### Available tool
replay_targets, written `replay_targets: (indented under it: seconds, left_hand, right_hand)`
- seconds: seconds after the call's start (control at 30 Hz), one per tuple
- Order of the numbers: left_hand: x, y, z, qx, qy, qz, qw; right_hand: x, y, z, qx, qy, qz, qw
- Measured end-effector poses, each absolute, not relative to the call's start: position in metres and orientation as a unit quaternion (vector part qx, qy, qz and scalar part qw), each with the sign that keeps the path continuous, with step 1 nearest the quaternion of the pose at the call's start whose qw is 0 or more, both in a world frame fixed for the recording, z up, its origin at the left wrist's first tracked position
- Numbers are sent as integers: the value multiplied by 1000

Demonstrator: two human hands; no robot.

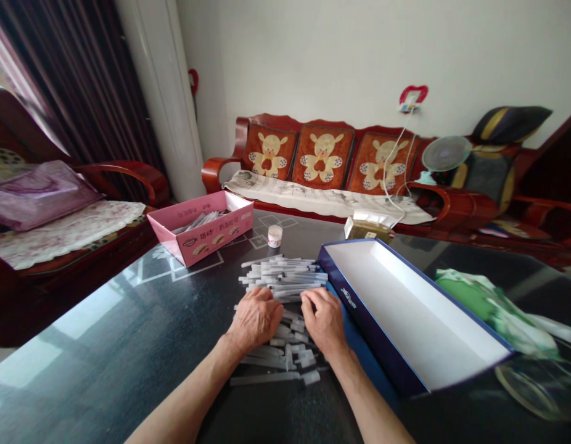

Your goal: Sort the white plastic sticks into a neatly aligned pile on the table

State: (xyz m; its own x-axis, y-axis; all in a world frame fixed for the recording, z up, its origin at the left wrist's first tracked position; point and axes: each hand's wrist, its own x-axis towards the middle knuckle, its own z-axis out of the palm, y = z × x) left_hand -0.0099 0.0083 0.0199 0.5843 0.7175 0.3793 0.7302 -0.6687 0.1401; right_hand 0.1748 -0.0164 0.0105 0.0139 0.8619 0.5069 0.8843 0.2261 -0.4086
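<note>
From across the room, the person's left hand and right hand lie side by side, palms down, on a loose heap of narrow white stick packets. Neither hand is closed around anything: both rest open and fairly flat, with the fingers slightly curved over the packets, and the two hands sit just apart. The heap runs straight out ahead of the hands and back beneath them, with a few packets lying crosswise near the wrists, all on a dark glossy tabletop. Just past the fingertips and to the left stands a pink cardboard box, its open top showing more white packets inside. A small white jar sits beyond the heap, near that box. To the right of the right hand, and close beside it, lies a long blue box with a white inside and nothing in it that I can see. Farther beyond the hands, at the table's far edge, is a foil pouch, and well to the right of the hands lies a crumpled green and white cloth.
</note>
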Motion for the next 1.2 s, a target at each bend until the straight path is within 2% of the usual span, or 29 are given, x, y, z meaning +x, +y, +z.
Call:
replay_targets:
  seconds: [0.2,0.53,0.83,1.2]
  left_hand:
    - [-11,14,16,-869,-449,-206,18]
    - [-11,12,18,-869,-451,-205,18]
    - [-8,12,19,-850,-494,-183,13]
    - [-6,13,15,-847,-490,-207,4]
  right_hand:
    - [191,-12,3,-673,-671,-20,312]
    - [191,-12,2,-659,-689,-18,302]
    - [182,-17,12,-658,-709,-17,255]
    - [182,-12,0,-624,-721,23,301]
